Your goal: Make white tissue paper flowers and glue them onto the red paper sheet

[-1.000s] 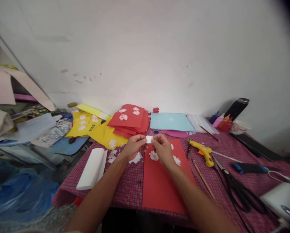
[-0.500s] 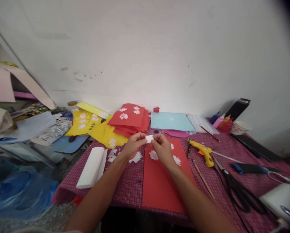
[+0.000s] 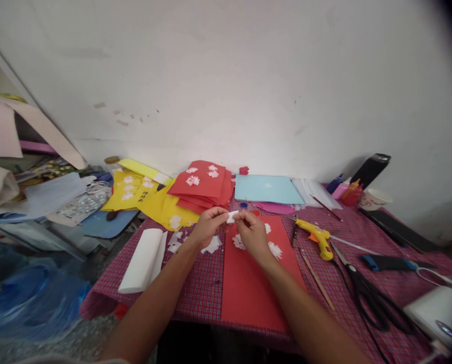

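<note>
Between my two hands is a small piece of white paper, pinched at its left side by my left hand and at its right by my right hand. Both hands hover over the upper left part of a red sheet of card. White paper flowers lie on that card, some partly hidden by my right hand. Left of the card, loose white paper scraps lie on the checked cloth. A folded white paper roll rests further left.
On the right lie a yellow glue gun, a wooden stick and black scissors. Red cards with flowers, yellow sheets and a light blue sheet lie at the back. A black flask leans near glue bottles.
The white paper between my fingers has tilted and shows less of its face. My right fingers have shifted slightly left along it. Otherwise things stay in place.
</note>
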### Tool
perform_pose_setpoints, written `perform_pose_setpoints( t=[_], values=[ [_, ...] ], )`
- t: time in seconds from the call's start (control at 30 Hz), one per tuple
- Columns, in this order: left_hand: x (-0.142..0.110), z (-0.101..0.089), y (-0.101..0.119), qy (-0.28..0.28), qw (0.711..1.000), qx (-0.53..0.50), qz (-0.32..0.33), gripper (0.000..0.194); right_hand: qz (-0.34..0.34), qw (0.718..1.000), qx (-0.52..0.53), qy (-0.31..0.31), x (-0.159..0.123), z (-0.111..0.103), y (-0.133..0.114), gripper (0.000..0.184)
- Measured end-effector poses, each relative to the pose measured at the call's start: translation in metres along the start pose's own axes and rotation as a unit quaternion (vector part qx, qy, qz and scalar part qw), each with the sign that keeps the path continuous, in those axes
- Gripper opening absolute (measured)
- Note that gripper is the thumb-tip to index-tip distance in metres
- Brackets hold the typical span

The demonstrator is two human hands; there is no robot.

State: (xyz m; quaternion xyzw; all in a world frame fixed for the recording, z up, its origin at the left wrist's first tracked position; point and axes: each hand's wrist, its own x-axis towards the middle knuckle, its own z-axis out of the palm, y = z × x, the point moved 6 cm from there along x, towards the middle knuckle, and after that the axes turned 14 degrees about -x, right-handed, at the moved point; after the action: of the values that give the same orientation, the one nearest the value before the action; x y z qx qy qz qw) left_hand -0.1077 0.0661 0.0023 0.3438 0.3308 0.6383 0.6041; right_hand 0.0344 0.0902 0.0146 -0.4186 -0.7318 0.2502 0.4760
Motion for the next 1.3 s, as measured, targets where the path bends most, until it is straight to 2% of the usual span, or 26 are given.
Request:
perform_pose_setpoints(
  t=[0.27,0.47,0.8,1.13,1.3],
  values=[
    [0.000,-0.004,0.000,0.014,0.999,-0.028,-0.006,0.027,-0.080,0.994,-0.081,0.003,-0.002,-0.003,-0.013,0.021],
    [-0.001,-0.003,-0.006,0.009,0.997,-0.042,-0.067,0.029,-0.090,0.989,-0.114,0.014,-0.003,-0.004,-0.015,0.020],
    [-0.002,-0.004,-0.013,-0.010,0.992,-0.044,-0.117,0.028,-0.094,0.990,-0.096,0.040,-0.002,-0.007,-0.016,0.018],
    [0.001,-0.008,-0.008,0.016,0.998,-0.035,-0.056,0.029,-0.081,0.995,-0.050,-0.026,-0.004,-0.001,-0.019,0.018],
    [0.000,-0.006,-0.005,0.027,0.999,-0.013,-0.036,0.032,-0.050,0.997,-0.048,-0.027,-0.004,0.001,-0.014,0.013]
  ],
)
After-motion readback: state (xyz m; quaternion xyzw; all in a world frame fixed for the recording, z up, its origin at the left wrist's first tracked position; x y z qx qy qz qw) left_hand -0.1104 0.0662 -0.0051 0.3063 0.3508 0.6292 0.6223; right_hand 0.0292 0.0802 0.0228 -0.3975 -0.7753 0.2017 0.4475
